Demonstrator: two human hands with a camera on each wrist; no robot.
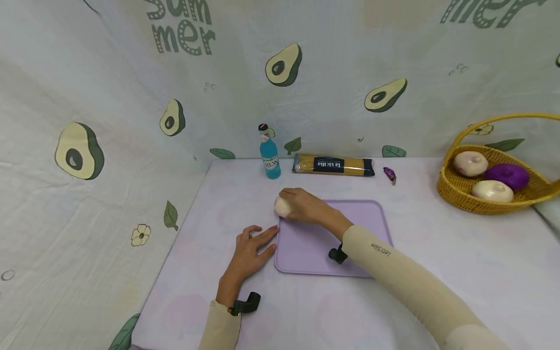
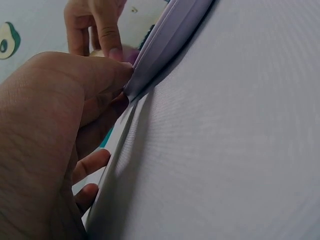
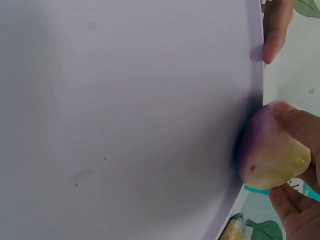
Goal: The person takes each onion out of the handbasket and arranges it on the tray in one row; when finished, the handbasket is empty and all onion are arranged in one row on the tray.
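My right hand (image 1: 302, 206) grips a cream-and-purple turnip (image 3: 272, 150) at the upper left corner of the lilac tray (image 1: 315, 248). In the right wrist view, the thumb lies on one side of the turnip and other fingers on the opposite side, while the turnip overlaps the tray's rim. My left hand (image 1: 249, 255) is lower down along the tray's left edge, palm toward the table. Its fingers are extended, with the fingertips (image 2: 125, 70) right at the outer rim in the left wrist view.
Behind the tray stand a blue bottle (image 1: 270, 158), a pack of pasta (image 1: 332, 165) and a small purple item (image 1: 389, 174). At right, a yellow wicker basket (image 1: 455, 194) holds two pale round vegetables (image 1: 492, 191) and a purple one (image 1: 507, 176). Patterned cloth (image 1: 236, 97) hangs behind.
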